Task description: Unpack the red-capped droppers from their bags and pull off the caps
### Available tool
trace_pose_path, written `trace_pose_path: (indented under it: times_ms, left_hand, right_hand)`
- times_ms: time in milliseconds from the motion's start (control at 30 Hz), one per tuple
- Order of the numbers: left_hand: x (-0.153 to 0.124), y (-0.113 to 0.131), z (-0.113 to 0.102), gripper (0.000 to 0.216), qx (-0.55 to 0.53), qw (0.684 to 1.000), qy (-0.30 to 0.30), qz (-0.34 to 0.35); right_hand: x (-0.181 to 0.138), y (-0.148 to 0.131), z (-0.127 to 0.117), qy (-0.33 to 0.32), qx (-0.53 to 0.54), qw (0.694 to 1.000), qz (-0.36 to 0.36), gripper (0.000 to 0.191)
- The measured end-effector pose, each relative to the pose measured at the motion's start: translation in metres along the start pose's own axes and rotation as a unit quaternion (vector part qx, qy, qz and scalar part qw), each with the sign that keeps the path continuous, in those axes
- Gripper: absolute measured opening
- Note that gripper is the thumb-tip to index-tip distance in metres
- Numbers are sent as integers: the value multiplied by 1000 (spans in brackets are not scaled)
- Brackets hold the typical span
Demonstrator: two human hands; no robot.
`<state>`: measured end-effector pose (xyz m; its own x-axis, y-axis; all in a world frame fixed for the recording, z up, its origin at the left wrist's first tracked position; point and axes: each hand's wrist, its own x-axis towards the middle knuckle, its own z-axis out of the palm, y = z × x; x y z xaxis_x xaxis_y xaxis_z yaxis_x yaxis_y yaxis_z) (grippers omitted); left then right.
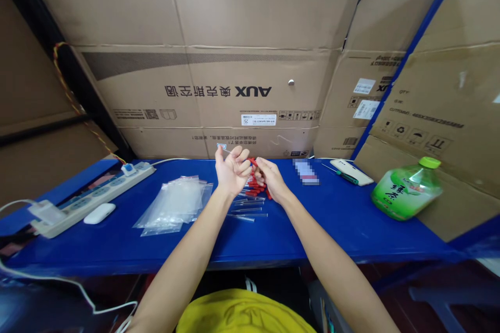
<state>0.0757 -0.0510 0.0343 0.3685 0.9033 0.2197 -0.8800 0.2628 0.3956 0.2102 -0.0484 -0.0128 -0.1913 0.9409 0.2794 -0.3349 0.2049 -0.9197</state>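
My left hand point(233, 170) is raised over the blue table with its fingers curled. A thin clear tube point(226, 150) shows beside its thumb, mostly hidden by the fingers. Close by on the right, my right hand point(270, 179) pinches a small red piece point(253, 162); whether this joins the tube cannot be made out. Under and between both hands lies a pile of red pieces point(255, 186), partly covered by them. Several loose clear tubes point(246, 210) are spread on the table in front of the pile.
Clear zip bags point(172, 203) are stacked left of my forearms. Farther left are a power strip point(97, 195) and a white earphone case point(100, 213). To the right lie a blurred-out phone-like item point(306, 171), a screwdriver point(347, 176), a white slab point(353, 170) and a green bottle point(404, 192). Cardboard point(219, 21) walls the back.
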Motion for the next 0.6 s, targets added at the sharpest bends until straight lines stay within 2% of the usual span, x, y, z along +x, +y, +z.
trace_pose_path:
  times_ms: [167, 267, 600]
  left_hand:
    - [-1, 2, 4, 51, -4, 1000, 27, 14]
    - [-1, 2, 5, 51, -1, 999, 33, 14]
    - [0, -2, 7, 56, 36, 997, 50, 43]
  right_hand:
    - [-2, -2, 0, -60, 22, 997, 50, 56]
    - [-5, -7, 1, -83, 40, 994, 56, 52]
    - [-7, -11, 9, -49, 58, 997, 1, 54]
